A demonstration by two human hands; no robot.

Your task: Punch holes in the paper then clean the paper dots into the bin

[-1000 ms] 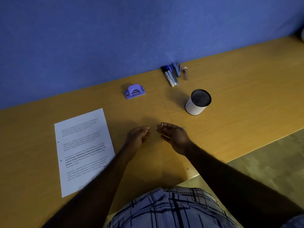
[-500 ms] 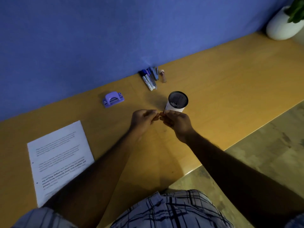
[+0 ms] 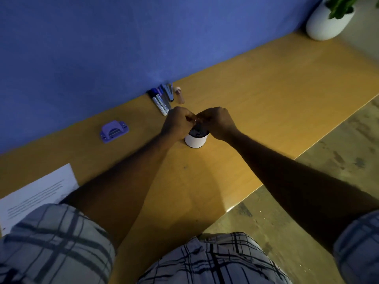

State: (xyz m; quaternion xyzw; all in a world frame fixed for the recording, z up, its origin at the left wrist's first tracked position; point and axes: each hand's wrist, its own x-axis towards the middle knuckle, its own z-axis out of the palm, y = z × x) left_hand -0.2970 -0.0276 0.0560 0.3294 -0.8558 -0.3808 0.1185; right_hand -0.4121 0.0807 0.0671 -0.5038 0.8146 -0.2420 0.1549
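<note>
Plainly, from the head view, both hands met just above the bin point(image 3: 195, 140), a small white cup with a dark mouth standing mid-desk. The left hand point(image 3: 177, 123) and the right hand point(image 3: 217, 121) were clenched, knuckles up and fingertips drawn together over the opening. Whether paper dots were pinched between them could not be told; anything that small was lost in the dim light. The paper point(image 3: 37, 193) lay at the near left, partly under the left arm, and the purple hole punch point(image 3: 113, 131) sat to the left of the bin, well apart from it. Some markers point(image 3: 161, 102) lay just beyond the hands by the far wall.

The likeliest trouble was stray dots. The bin's mouth was narrow and half covered by the hands, so any scraps let go off-centre would probably land on the desk point(image 3: 266, 89) instead. Such light bits might also cling to the fingers. The bin looked light too, so a nudge from either wrist resting close to its rim could tip it and spill whatever it held
</note>
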